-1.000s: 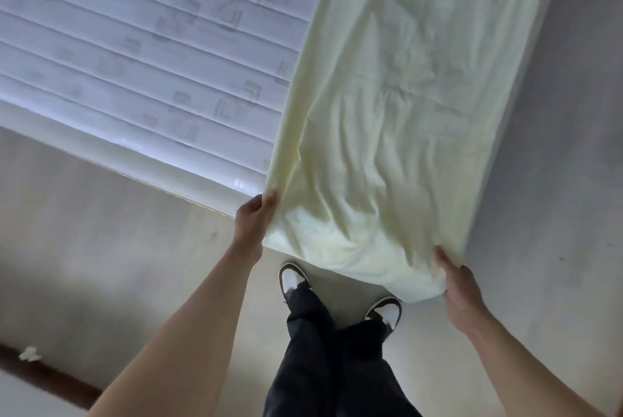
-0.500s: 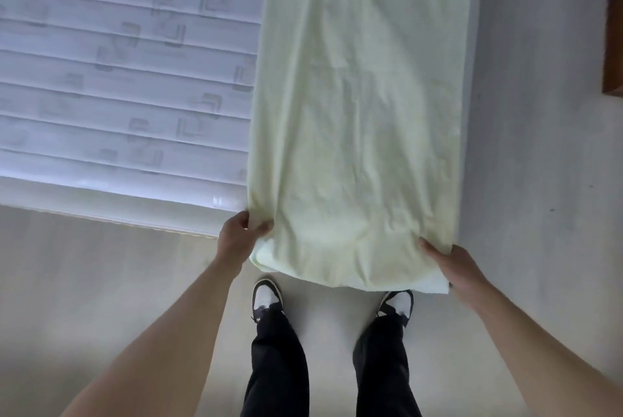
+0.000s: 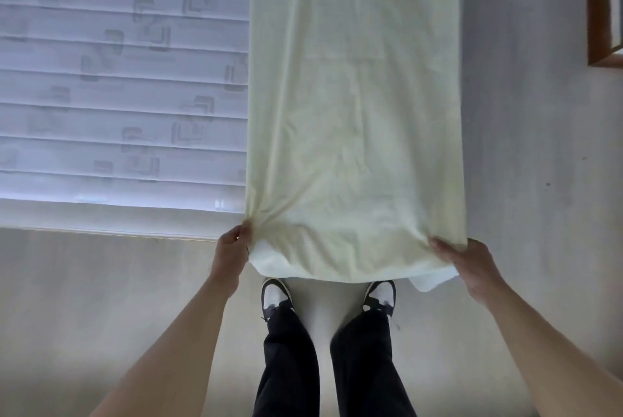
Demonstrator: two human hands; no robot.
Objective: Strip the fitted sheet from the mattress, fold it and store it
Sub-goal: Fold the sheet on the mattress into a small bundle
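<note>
**Q:** Step in hand?

**A:** Folding. The sheet (image 3: 354, 113) is off the mattress (image 3: 121, 79) and lies on its right part as a long narrow band, already doubled lengthwise by the look of it. Bare quilted top shows to the left. The near end hangs a little over the mattress edge, above my shoes (image 3: 274, 295).

**Q:** Hands?

**A:** Left hand (image 3: 232, 255) is closed on the near left corner; cloth gathers into creases at the pinch. Right hand (image 3: 468, 265) has the near right corner, thumb laid on top, fingers under the hem. Both arms are out, the edge drawn fairly straight between them.

**Q:** Far end?

**A:** Out of frame at the top. Cannot tell if it lies square.

**Q:** Next move, as judged?

**A:** Probably carry this end up and over toward the far end to halve the length. That calls for both corners lifted together and level, so the layers stay stacked. A white under-layer peeks out below the hem near the right hand, so I would align the edges first.

**Q:** Risk?

**A:** The elastic hem bunches; corners may slip askew. Storage place not in view.
</note>
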